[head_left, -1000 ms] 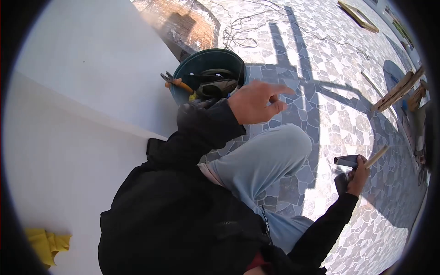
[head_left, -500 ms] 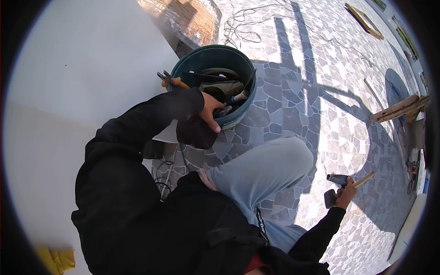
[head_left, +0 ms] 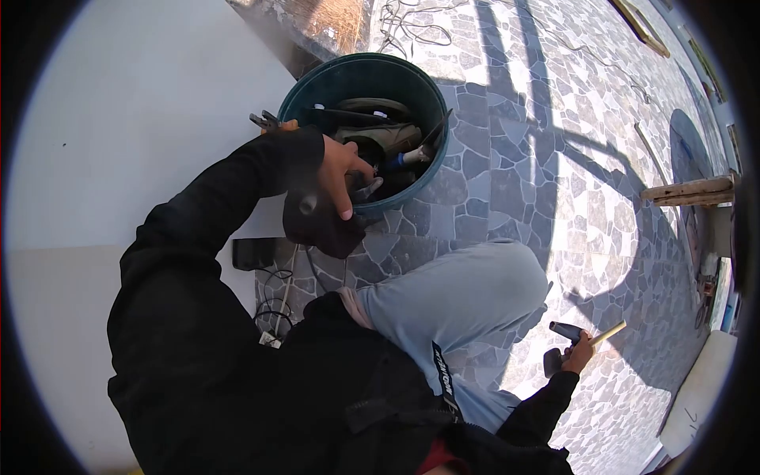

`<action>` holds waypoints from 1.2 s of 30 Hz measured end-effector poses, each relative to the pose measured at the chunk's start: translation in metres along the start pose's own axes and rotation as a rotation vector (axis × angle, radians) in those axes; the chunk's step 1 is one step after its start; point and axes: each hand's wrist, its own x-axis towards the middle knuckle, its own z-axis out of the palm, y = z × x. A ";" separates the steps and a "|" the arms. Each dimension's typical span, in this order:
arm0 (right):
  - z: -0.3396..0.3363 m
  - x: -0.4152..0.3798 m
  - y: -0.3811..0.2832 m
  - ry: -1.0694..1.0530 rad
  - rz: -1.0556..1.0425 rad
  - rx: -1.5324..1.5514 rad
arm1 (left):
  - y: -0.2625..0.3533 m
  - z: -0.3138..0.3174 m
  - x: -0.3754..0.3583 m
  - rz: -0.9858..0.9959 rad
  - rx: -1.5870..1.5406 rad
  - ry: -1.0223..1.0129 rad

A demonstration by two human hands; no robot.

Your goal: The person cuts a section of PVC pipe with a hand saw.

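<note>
My left hand (head_left: 340, 176) is over the near rim of a dark green bucket (head_left: 431, 184), thumb and fingers apart, beside a small grey object (head_left: 366, 190) inside. Tools fill the bucket, among them one with a blue and white handle (head_left: 405, 158). Pliers (head_left: 273, 122) with orange on them lie at its left rim, partly behind my black sleeve. A dark pouch (head_left: 323, 226) hangs below my left wrist. Out to the right, my right hand (head_left: 579, 354) is closed around a dark tool (head_left: 565, 331) with a black block at its base, and a pale stick (head_left: 609, 332) projects from the same hand.
A large white surface (head_left: 158, 119) lies left of the bucket. Cables (head_left: 277, 305) run over the stone-patterned floor (head_left: 514, 206) near my body, with more beyond the bucket. Wooden boards (head_left: 693, 191) stand at the right, and a wooden frame (head_left: 640, 28) lies at the upper right.
The view has shifted, with the bucket slightly higher and further left. My left hand's fingers reach a little further over the contents. My right hand appears lower and further left, with the same items.
</note>
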 end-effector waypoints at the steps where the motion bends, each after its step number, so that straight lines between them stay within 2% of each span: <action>1: 0.001 -0.001 0.000 0.002 0.012 0.040 | -0.002 -0.001 -0.002 -0.010 -0.024 -0.001; 7: 0.010 -0.012 -0.018 -0.036 0.007 0.067 | 0.012 -0.002 -0.008 -0.062 0.037 0.012; 11: 0.013 -0.015 -0.025 -0.048 -0.005 0.094 | -0.003 -0.006 -0.003 -0.024 0.046 0.026; 13: 0.011 -0.013 -0.025 -0.055 -0.033 0.117 | -0.019 -0.020 -0.002 0.097 -0.248 -0.018; 14: 0.010 -0.011 -0.024 -0.068 -0.060 0.127 | -0.026 -0.030 0.000 0.094 -0.240 -0.013; 16: 0.010 -0.009 -0.025 -0.025 -0.049 0.146 | -0.038 -0.048 -0.001 0.130 -0.478 -0.069; 21: 0.006 -0.002 -0.022 -0.052 -0.107 0.068 | -0.017 -0.041 -0.003 0.127 -0.457 0.035; 23: 0.008 0.002 -0.021 -0.056 -0.139 0.038 | 0.003 -0.021 -0.012 0.085 -0.106 0.192; 27: 0.013 0.010 -0.019 -0.036 -0.195 0.039 | -0.009 -0.002 -0.006 0.087 -0.171 0.345; 30: 0.013 0.013 -0.019 -0.031 -0.206 0.053 | 0.001 -0.005 -0.021 0.008 -0.146 0.310; 36: 0.007 0.016 -0.012 -0.035 -0.190 0.041 | 0.033 -0.033 -0.083 0.060 -0.257 0.174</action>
